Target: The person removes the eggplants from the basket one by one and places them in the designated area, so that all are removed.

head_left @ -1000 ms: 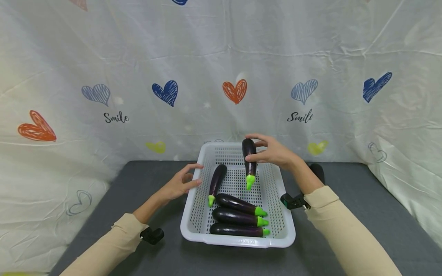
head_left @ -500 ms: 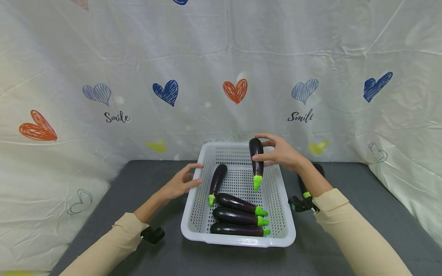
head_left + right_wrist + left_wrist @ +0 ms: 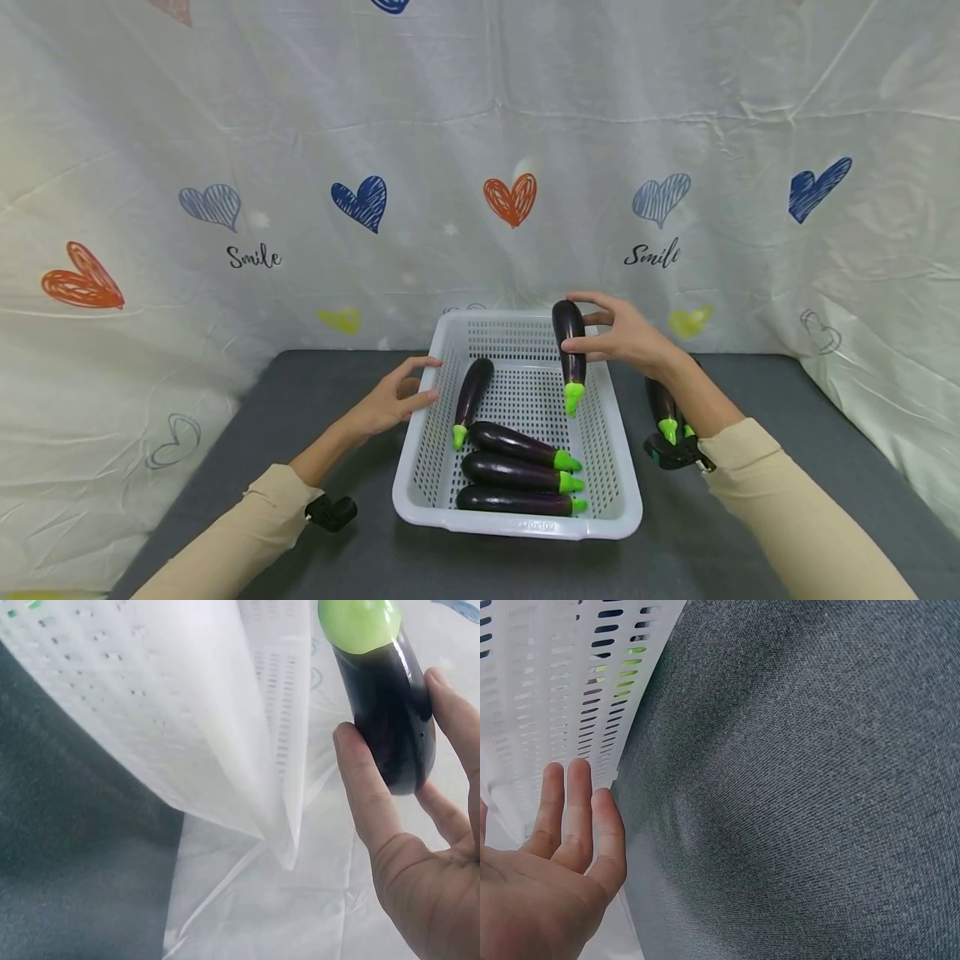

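In the head view my right hand (image 3: 626, 337) pinches a dark purple eggplant (image 3: 573, 358) between thumb and fingers. It hangs over the right rim of a white perforated plastic basket (image 3: 517, 526), green stem end pointing down. The right wrist view shows the same eggplant (image 3: 390, 712) beside the basket wall. My left hand (image 3: 386, 402) touches the basket's left rim, its fingers fairly straight in the left wrist view. Inside the basket, one eggplant (image 3: 472, 396) leans at the left, and several more eggplants (image 3: 513, 471) lie side by side near the front.
At least two eggplants (image 3: 662, 408) lie on the dark grey table (image 3: 360, 533) to the right of the basket, partly hidden by my right forearm. A white curtain (image 3: 435, 275) printed with hearts hangs behind the table.
My right hand has moved right with the eggplant, from above the basket's inside to its right rim. More of the eggplants on the table now shows. My left hand and the basket stay put.
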`<state>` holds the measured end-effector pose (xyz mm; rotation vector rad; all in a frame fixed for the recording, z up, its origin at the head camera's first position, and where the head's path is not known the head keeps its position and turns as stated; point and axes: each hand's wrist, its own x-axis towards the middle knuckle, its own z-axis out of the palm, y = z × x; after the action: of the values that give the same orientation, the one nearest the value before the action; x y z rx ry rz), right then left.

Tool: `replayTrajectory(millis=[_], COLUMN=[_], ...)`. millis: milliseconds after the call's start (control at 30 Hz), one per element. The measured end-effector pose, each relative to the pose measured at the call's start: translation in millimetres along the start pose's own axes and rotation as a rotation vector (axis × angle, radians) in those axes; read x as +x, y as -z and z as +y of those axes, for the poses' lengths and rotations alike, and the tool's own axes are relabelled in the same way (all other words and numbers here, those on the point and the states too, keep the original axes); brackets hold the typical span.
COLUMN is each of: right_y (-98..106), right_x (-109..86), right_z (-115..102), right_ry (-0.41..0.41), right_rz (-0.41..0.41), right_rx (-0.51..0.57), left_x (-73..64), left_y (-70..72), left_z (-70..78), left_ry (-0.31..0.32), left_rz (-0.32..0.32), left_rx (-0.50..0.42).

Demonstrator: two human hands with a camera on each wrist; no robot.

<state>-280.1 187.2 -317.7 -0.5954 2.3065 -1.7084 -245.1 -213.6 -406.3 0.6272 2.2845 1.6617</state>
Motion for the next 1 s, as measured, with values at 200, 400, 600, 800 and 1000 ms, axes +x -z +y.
replayTrajectory(millis=[200, 400, 600, 800, 1000], right_y=[5.8, 11.6, 18.3, 26.4, 32.6], right_x=[-6.3, -13.0, -22.1, -32.5, -39.6], right_z=[2.7, 7.9, 14.9, 18.8, 22.4], right_ry=[0.014, 0.014, 0.012, 0.021, 0.019], right_rz=[-0.015, -0.031, -0.007, 0.028, 0.050], right_rx=[-0.043, -0.035, -0.018, -0.007, -0.022], left_x=[-0.5, -0.4, 0.1, 0.0, -0.3], left_y=[-0.8, -1.2, -1.6, -1.5, -0.8], left_z=[-0.3, -0.2, 0.3, 0.9, 0.8], left_ry=[0.004, 0.010, 0.009, 0.003, 0.004], left_rz=[0.009, 0.015, 0.013, 0.002, 0.006], left_rx=[0.007, 0.006, 0.001, 0.000, 0.003])
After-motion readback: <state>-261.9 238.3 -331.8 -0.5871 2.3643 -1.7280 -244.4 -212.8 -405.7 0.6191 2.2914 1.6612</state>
